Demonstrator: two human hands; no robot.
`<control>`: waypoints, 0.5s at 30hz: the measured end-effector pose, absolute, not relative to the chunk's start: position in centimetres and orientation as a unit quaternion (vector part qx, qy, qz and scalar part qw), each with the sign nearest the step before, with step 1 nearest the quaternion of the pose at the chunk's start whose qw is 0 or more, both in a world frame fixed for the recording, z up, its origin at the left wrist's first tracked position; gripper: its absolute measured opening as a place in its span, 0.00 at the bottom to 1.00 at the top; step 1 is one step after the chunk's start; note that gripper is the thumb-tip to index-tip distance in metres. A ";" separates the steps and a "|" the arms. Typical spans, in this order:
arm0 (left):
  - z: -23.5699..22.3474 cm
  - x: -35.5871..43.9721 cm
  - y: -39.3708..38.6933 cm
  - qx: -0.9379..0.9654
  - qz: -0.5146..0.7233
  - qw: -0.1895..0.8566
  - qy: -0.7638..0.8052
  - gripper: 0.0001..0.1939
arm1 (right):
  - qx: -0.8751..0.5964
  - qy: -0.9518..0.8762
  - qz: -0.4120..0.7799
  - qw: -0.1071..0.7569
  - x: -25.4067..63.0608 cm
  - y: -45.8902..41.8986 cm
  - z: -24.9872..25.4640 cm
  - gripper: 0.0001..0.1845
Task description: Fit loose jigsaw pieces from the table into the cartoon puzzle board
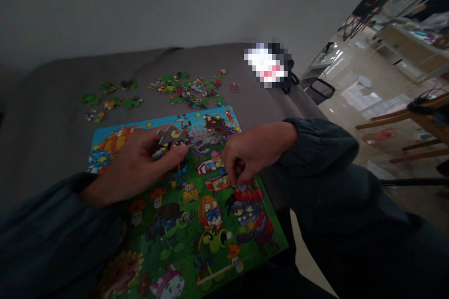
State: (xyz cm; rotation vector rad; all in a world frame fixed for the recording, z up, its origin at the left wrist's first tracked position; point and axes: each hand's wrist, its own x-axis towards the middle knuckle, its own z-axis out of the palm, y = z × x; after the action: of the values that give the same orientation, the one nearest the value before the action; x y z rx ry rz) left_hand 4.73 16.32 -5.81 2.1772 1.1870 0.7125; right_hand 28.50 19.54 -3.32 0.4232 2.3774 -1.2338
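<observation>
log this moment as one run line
left hand: holds jigsaw piece | right hand: fingertips on assembled puzzle | loose pieces: on grey cloth

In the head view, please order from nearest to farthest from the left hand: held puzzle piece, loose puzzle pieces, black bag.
1. Puzzle piece, in the left hand.
2. Loose puzzle pieces, farther back, centre.
3. Black bag, back right.

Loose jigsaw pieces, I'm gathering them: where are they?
Head view: the loose multicoloured cardboard jigsaw pieces lie on grey cloth, beyond the colourful assembled puzzle's far edge.
</observation>
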 end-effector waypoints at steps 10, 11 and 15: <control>-5.7 4.8 16.2 0.805 0.264 0.290 0.445 0.16 | 0.244 0.843 -0.459 0.136 28.6 19.0 -3.3 0.06; -5.8 4.8 16.2 0.804 0.264 0.291 0.446 0.16 | 0.254 0.841 -0.459 0.131 28.6 19.0 -3.2 0.08; -5.9 4.6 16.2 0.807 0.266 0.291 0.440 0.15 | 0.287 0.838 -0.444 0.134 28.7 19.0 -3.0 0.12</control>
State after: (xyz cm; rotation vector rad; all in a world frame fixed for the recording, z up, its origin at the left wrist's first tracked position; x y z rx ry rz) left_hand 4.61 16.21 -5.95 2.1515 1.1733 0.7095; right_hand 28.68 18.96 -3.05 0.8316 2.4305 -1.2868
